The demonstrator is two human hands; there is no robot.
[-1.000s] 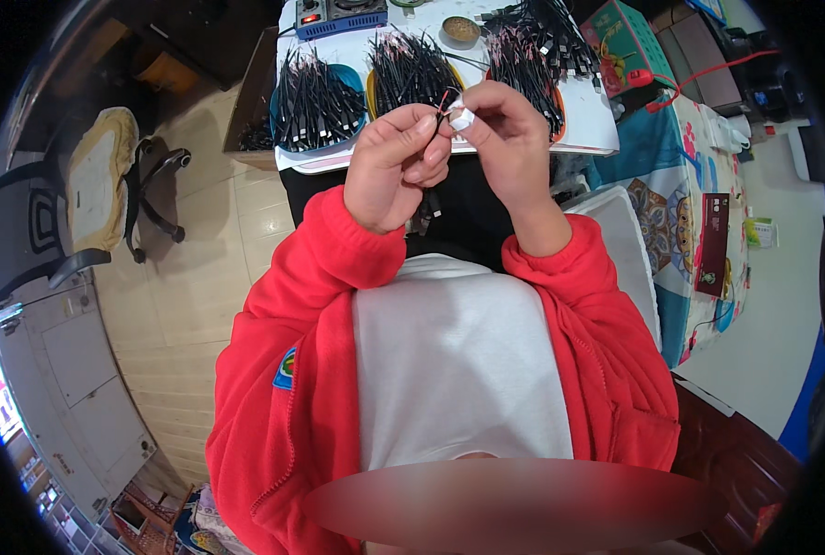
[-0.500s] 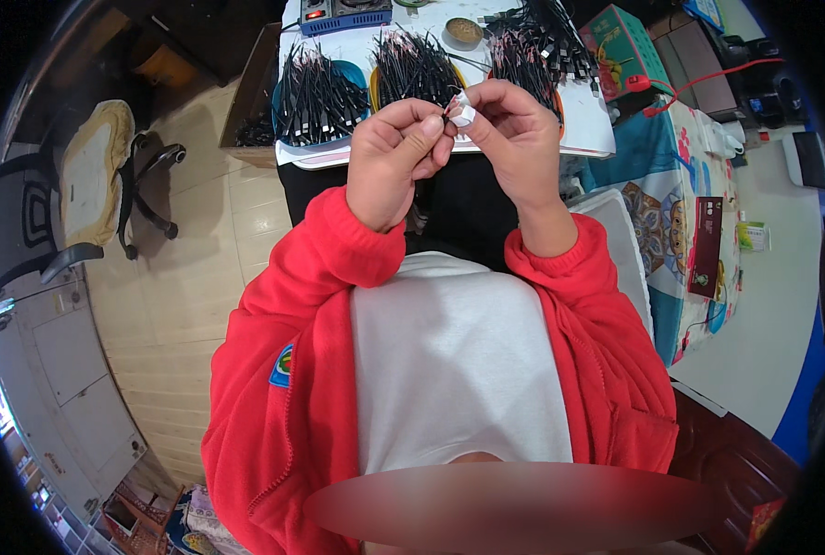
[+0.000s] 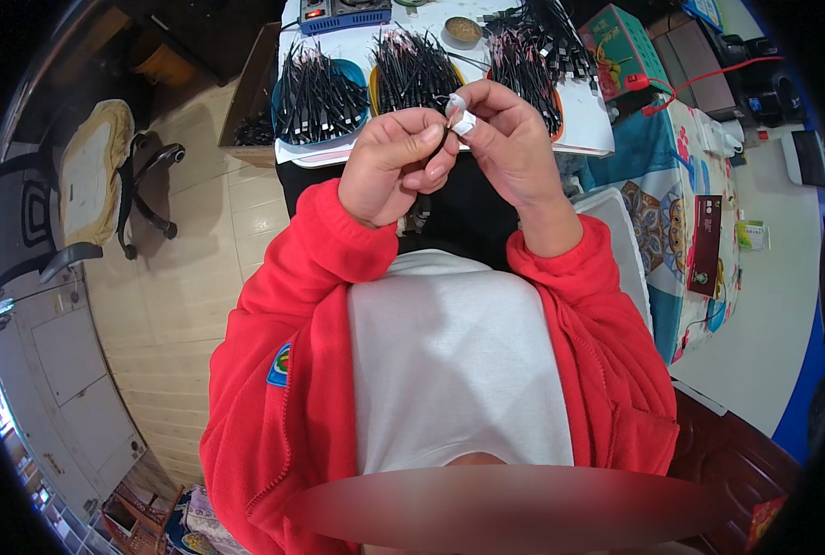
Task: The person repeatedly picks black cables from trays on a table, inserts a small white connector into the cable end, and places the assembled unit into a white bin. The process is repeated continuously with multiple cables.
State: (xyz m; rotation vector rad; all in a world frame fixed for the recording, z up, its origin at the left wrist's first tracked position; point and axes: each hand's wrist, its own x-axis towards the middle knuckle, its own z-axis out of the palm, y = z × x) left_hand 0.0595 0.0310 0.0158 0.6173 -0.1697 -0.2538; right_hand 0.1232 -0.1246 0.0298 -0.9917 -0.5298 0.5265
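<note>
Both hands meet just in front of the table's near edge. My left hand pinches a thin black cable between thumb and index finger, its other fingers curled. Close against it, my right hand grips a small white block-shaped piece between thumb and forefinger. Pale thin wire shows near the fingertips, but the fingers hide where cable and white piece meet. Behind the hands lie bundles of short black cables, many with pinkish stripped ends.
A blue tray, a yellow tray and an orange tray hold cables on the white table. Behind them stand a round tin and a blue powered device. A green box is at right, an office chair at left.
My left hand has shifted slightly left and down. More of the black cable shows between its fingers, and the white piece has turned a little in my right hand.
</note>
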